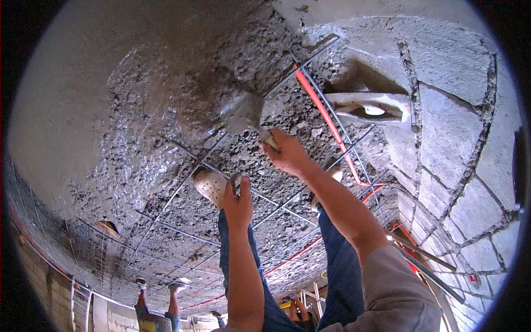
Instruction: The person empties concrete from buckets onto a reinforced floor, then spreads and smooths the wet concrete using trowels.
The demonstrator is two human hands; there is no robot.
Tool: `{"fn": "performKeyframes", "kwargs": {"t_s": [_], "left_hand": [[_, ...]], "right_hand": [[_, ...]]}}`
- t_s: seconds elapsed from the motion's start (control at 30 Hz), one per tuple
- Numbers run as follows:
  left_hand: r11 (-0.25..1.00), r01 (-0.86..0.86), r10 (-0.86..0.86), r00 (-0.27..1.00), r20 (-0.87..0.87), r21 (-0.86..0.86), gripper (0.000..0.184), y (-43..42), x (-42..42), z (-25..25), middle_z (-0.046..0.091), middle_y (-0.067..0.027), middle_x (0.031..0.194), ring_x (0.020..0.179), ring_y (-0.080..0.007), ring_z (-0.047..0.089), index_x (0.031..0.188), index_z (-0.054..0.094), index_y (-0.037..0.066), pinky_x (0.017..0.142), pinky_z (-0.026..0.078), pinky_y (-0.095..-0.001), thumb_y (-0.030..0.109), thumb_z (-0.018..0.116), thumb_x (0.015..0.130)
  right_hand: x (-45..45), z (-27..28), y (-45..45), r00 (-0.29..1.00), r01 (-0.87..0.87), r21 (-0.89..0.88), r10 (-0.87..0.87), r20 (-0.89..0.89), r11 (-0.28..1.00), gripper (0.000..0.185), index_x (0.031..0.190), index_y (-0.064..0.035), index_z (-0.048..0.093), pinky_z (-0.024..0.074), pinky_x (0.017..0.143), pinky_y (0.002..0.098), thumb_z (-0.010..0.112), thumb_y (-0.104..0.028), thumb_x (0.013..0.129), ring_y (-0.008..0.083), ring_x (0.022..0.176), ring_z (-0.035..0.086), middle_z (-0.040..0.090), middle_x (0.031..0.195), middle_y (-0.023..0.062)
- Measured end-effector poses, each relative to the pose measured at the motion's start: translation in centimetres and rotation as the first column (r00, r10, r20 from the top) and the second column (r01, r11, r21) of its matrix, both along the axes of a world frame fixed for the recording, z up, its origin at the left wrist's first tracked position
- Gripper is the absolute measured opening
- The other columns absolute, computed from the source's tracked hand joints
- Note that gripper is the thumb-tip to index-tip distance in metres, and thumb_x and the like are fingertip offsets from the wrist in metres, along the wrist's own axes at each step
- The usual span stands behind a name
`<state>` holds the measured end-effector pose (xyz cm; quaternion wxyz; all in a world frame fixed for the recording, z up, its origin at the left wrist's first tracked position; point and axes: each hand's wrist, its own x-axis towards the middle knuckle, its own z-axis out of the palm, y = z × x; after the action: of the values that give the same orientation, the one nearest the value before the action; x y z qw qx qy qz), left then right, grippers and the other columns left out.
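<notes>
My right hand (286, 153) grips the handle of a trowel (243, 113). Its flat blade rests on or just above wet grey concrete (221, 66), and I cannot tell which. Closer to my body, my left hand (238, 203) is closed beside my perforated clog (210, 185). A small dark grey object shows at its fingertips, too little of it to name. Around both hands, a grid of steel rebar (285, 208) crosses rough, gravelly ground (290, 149).
A red conduit (321, 102) runs along the rebar at the right. Beyond it is a white hollow object (368, 108) by the stone wall (448, 133). Smooth concrete (55, 99) spreads at left. Another person's legs (173, 303) show at lower left.
</notes>
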<state>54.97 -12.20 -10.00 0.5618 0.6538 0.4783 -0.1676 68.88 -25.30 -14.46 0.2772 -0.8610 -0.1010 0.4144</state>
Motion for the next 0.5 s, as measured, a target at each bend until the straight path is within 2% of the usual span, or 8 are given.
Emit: {"fn": "performKeyframes", "kwargs": {"t_s": [0.03, 0.1, 0.17, 0.23, 0.27, 0.3, 0.37, 0.5], "left_hand": [[0.999, -0.019, 0.018, 1.0, -0.017, -0.041, 0.048, 0.0, 0.3, 0.3, 0.061, -0.0182, 0.101, 0.092, -0.0251, 0.058, 0.112, 0.055, -0.004, 0.082, 0.044, -0.0343, 0.037, 0.058, 0.088], [0.996, -0.037, 0.035, 0.999, -0.03, -0.083, 0.048, -0.3, 0.5, 0.4, 0.061, -0.0182, 0.101, 0.093, -0.0248, 0.058, 0.113, 0.055, -0.004, 0.083, 0.044, -0.0338, 0.037, 0.058, 0.088], [0.998, -0.039, 0.037, 0.998, -0.059, -0.038, 0.049, -0.7, 0.3, -0.1, 0.061, -0.0194, 0.103, 0.094, -0.0258, 0.058, 0.114, 0.054, -0.005, 0.083, 0.044, -0.0331, 0.037, 0.058, 0.089], [0.997, -0.032, 0.029, 0.998, -0.047, -0.064, 0.05, -0.6, 0.1, -0.3, 0.06, -0.0202, 0.104, 0.095, -0.0261, 0.057, 0.114, 0.053, -0.006, 0.083, 0.044, -0.0333, 0.037, 0.057, 0.089], [0.995, -0.021, 0.018, 0.999, -0.034, -0.094, 0.051, -0.7, 0.1, -0.3, 0.06, -0.021, 0.106, 0.096, -0.0263, 0.057, 0.114, 0.053, -0.007, 0.083, 0.044, -0.0336, 0.038, 0.057, 0.089], [0.995, -0.016, 0.013, 1.0, -0.028, -0.096, 0.051, -0.7, 0.2, -0.3, 0.06, -0.021, 0.106, 0.096, -0.0263, 0.057, 0.114, 0.053, -0.007, 0.083, 0.044, -0.0336, 0.038, 0.057, 0.089], [0.999, 0.027, -0.028, 1.0, -0.013, -0.041, 0.051, -0.8, 0.5, -0.2, 0.06, -0.021, 0.106, 0.096, -0.0262, 0.057, 0.114, 0.053, -0.007, 0.083, 0.044, -0.034, 0.038, 0.056, 0.089], [0.999, -0.005, 0.004, 1.0, -0.025, -0.05, 0.049, -0.5, 1.2, 0.5, 0.061, -0.0196, 0.103, 0.095, -0.0257, 0.058, 0.113, 0.055, -0.005, 0.083, 0.044, -0.034, 0.038, 0.056, 0.089]], "right_hand": [[0.5, 0.6, -0.4, 0.998, 0.049, 0.0, -0.049, -0.048, 0.999, 0.033, 0.099, -0.0039, 0.049, 0.0476, 0.063, 0.0492, 0.057, -0.033, 0.085, 0.0423, 0.073, 0.061, 0.061, 0.076, 0.0222], [1.7, 1.5, -1.4, 0.998, 0.062, 0.024, -0.062, 0.0, 0.998, 0.035, 0.102, -0.0035, 0.051, 0.0472, 0.063, 0.0478, 0.057, -0.034, 0.085, 0.0418, 0.075, 0.061, 0.061, 0.078, 0.0231], [4.3, 3.2, -1.9, 0.984, 0.171, 0.039, -0.172, 0.041, 0.985, 0.039, 0.104, -0.0024, 0.052, 0.0471, 0.061, 0.0457, 0.058, -0.037, 0.086, 0.0347, 0.07, 0.062, 0.061, 0.077, 0.0196], [8.0, 5.5, -1.9, 0.955, 0.289, 0.048, -0.284, -0.09, 0.956, 0.04, 0.103, -0.0009, 0.053, 0.0469, 0.057, 0.0391, 0.055, -0.039, 0.089, 0.0208, 0.061, 0.057, 0.059, 0.071, 0.0115], [9.9, 7.2, -1.3, 0.884, 0.407, -0.019, -0.399, -0.241, 0.913, 0.04, 0.102, -0.001, 0.054, 0.0445, 0.053, 0.0316, 0.051, -0.039, 0.091, 0.0109, 0.057, 0.048, 0.054, 0.066, 0.0038], [10.5, 5.2, -2.9, 0.933, 0.353, 0.095, -0.341, -0.118, 0.931, 0.039, 0.101, -0.0019, 0.054, 0.0422, 0.05, 0.0278, 0.049, -0.039, 0.093, 0.0083, 0.054, 0.046, 0.051, 0.062, 0.0014], [11.6, 6.9, -3.5, 0.848, 0.415, -0.045, -0.404, -0.342, 0.909, 0.043, 0.11, -0.0042, 0.054, 0.0402, 0.049, 0.0253, 0.054, -0.042, 0.09, 0.0076, 0.055, 0.046, 0.049, 0.067, -0.0009], [7.7, 7.1, -4.8, 0.894, 0.319, -0.067, -0.324, -0.31, 0.945, 0.042, 0.107, -0.0044, 0.054, 0.0408, 0.051, 0.0274, 0.056, -0.042, 0.089, 0.009, 0.059, 0.048, 0.051, 0.072, 0.0014]]}}
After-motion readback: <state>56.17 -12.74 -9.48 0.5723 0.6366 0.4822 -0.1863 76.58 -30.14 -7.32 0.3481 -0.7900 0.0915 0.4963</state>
